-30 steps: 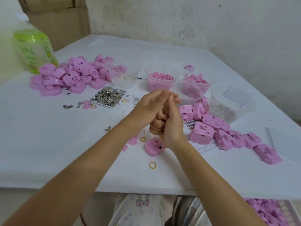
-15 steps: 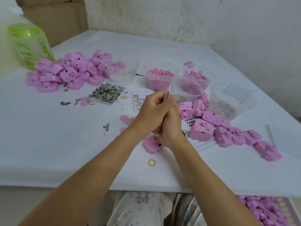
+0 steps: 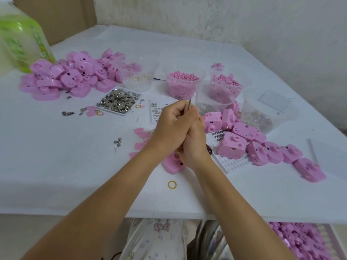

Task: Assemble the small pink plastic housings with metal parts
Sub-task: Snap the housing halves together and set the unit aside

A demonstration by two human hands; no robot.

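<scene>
The left hand (image 3: 172, 124) is curled around a thin metal rod (image 3: 189, 105) whose tip pokes up past its fingers. The right hand (image 3: 195, 147) is closed and pressed against it from below; whether it holds anything is hidden. One pink housing (image 3: 171, 166) lies on the table (image 3: 56, 166) just under the wrists, with more (image 3: 232, 147) in a row to the right.

The work looks like fitting a small part by feel, so keeping both hands braced together and the rod steady should help; the loose part could easily slip out.

A tray of metal parts (image 3: 118, 101) sits further back on the left.

The label on the green bottle (image 3: 22, 40) is too blurred to read, and no other writing shows.
</scene>
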